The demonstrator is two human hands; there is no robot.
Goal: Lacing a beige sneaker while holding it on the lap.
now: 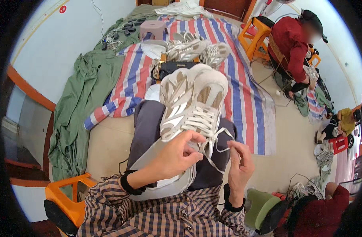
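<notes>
A cream and tan sneaker rests on the person's lap, toe pointing away, sole down on the dark trousers. Its white laces hang loose from the near end of the shoe. The left hand sits just below the tongue, fingers curled in with thumb and forefinger pinched together on a lace strand. The right hand is held upright beside it, fingers half bent, with another strand running to its fingertips; it seems to pinch that lace, though the contact is too small to be sure of. Both wrists wear black bands, and checked sleeves come in from the lower edge.

Beyond the knees a striped tarp covers the floor, with more sneakers and a purple stool on it. Green cloth lies to the left. An orange stool stands at the person's left side. A person in red sits at the upper right.
</notes>
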